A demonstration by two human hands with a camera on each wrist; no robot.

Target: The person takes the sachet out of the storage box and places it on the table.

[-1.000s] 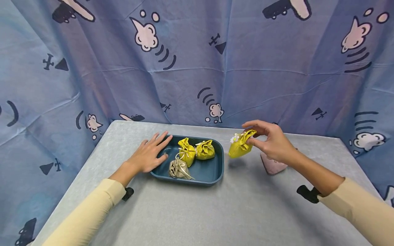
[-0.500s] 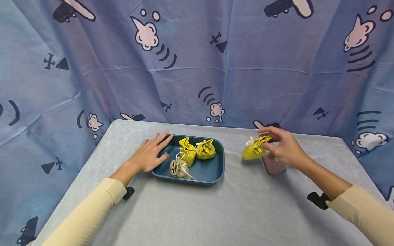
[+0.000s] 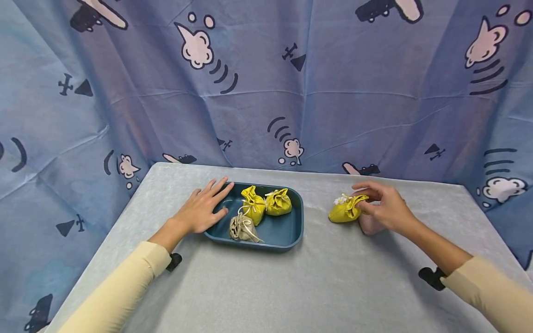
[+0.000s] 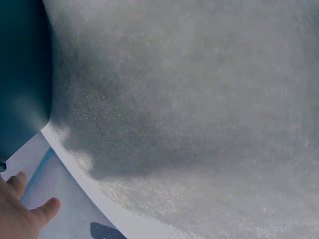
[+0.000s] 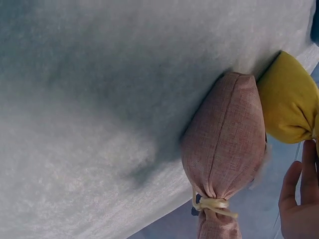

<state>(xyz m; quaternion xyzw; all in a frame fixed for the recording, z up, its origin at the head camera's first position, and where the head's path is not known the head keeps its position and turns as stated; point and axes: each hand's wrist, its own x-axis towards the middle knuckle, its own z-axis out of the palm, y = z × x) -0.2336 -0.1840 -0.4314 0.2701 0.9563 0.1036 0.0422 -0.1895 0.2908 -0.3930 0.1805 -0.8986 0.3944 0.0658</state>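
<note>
My right hand [image 3: 386,207] pinches the gathered neck of a yellow drawstring pouch [image 3: 344,212] with white flowers at its tie. The pouch's bottom sits at the tabletop. Right beside it, partly behind my hand, is a pink pouch [image 3: 369,225]; the right wrist view shows this pink pouch [image 5: 224,134] tied with a cream cord, next to the yellow pouch [image 5: 289,102]. My left hand [image 3: 201,208] rests with spread, straight fingers on the left rim of a dark blue tray [image 3: 276,239]. Its fingers appear at the lower left of the left wrist view.
Inside the tray lie two yellow pouches, one at the middle [image 3: 254,208] and one at the right [image 3: 278,203], plus a beige pouch [image 3: 243,228] at the front. A pale grey cloth [image 3: 258,291] covers the table. Behind hangs a blue patterned curtain [image 3: 250,69].
My right hand has carried the yellow pouch rightward, away from the tray, and lowered it to the table beside the pink pouch. My left hand stays on the tray rim.
</note>
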